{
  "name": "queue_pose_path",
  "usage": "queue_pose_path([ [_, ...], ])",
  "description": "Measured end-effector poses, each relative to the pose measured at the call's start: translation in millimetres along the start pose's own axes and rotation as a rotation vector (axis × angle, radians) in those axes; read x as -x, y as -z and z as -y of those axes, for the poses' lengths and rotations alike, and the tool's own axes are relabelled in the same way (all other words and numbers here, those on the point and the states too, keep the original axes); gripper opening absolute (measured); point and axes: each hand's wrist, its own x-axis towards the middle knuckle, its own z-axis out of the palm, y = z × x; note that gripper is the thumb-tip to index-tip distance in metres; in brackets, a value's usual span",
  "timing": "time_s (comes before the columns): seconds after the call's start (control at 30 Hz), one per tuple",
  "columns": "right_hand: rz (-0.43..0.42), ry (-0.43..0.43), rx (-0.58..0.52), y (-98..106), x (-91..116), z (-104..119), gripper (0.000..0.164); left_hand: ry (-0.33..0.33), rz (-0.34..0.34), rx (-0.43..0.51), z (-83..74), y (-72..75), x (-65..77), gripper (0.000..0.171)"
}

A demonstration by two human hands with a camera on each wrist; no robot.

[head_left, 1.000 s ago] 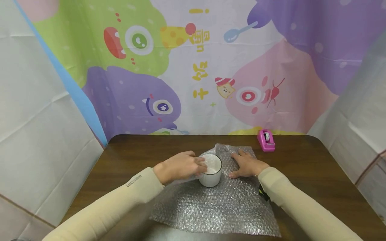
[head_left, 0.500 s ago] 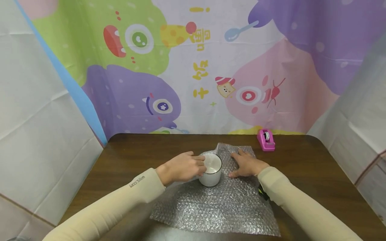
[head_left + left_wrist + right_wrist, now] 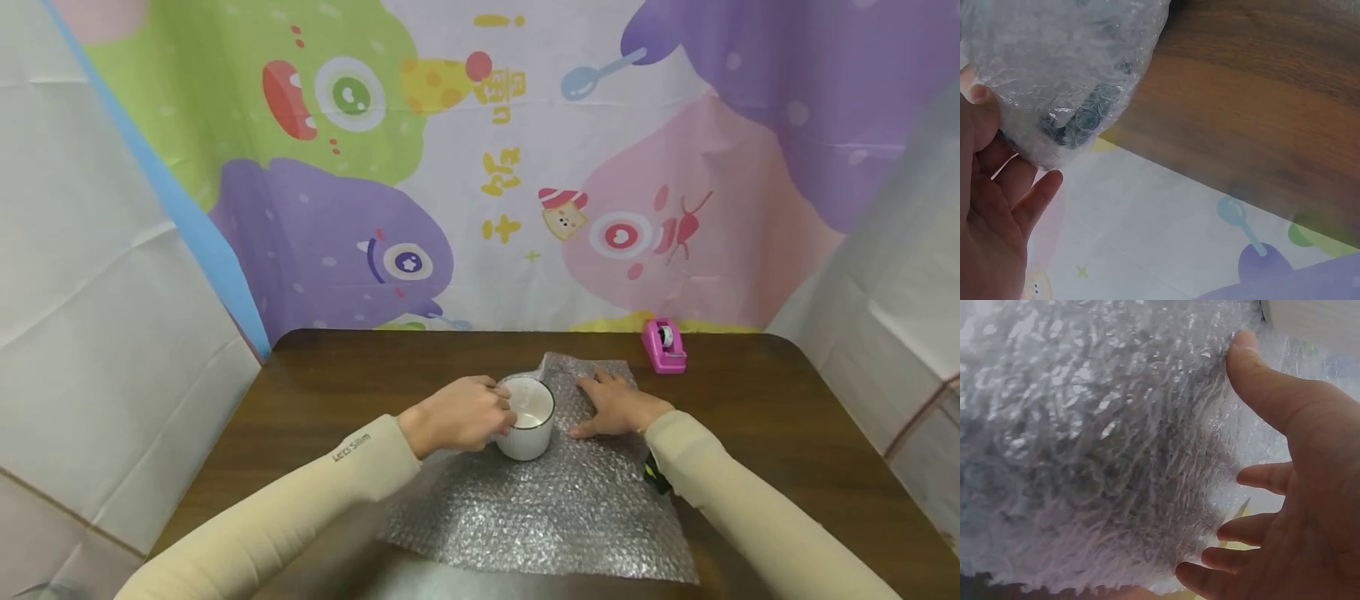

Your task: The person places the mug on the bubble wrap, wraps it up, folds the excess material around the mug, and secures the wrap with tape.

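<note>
Left hand (image 3: 463, 412) rightward, sleeve (image 3: 285, 521) "Let's Slim"

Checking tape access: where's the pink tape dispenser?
In the head view, the pink tape dispenser sits right of center near the far edge of the table, beyond the right hand.

Dark brown, wood-grained desk (image 3: 337, 375), rounded at both far corners, with a pale sheen along the near side. Laid directly on it, around the middle and stretching toward the near edge: a wide, shiny, crinkled sheet of bubble wrap (image 3: 540, 533), set askew, far-left part raised off the surface. Close to the far edge, right of centre, near the sheet's far right corner: a pink tape dispenser (image 3: 666, 360) with a white roll (image 3: 666, 335). At the sheet's right edge, partly behind the right sleeve (image 3: 750, 508): a small black item (image 3: 657, 477), yellow-green patch, support unclear.
</note>
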Motion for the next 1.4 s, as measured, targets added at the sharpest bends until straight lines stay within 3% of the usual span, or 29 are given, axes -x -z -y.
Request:
queue_pose_path([
  [0.27,-0.099,0.104,0.113,-7,8,-5,0.093,0.033,0.016,0.025,-2.6,-2.5,1.0,0.015],
  [0.6,-0.160,0.269,0.188,-8,41,-3,0.074,0.061,0.021,0.106,-4.1,-5.6,1.2,0.011],
  [0.8,-0.150,0.313,0.186,-7,68,-4,0.073,0.044,0.078,0.149,-3.1,-3.1,-1.4,0.004],
  [1.17,-0.223,0.381,0.198,-1,132,-4,0.075,0.039,0.137,0.233,1.2,1.3,-3.8,0.013],
  [1.4,-0.205,0.442,0.204,-6,155,-4,0.079,0.048,0.190,0.253,6.0,3.8,-3.7,0.009],
])
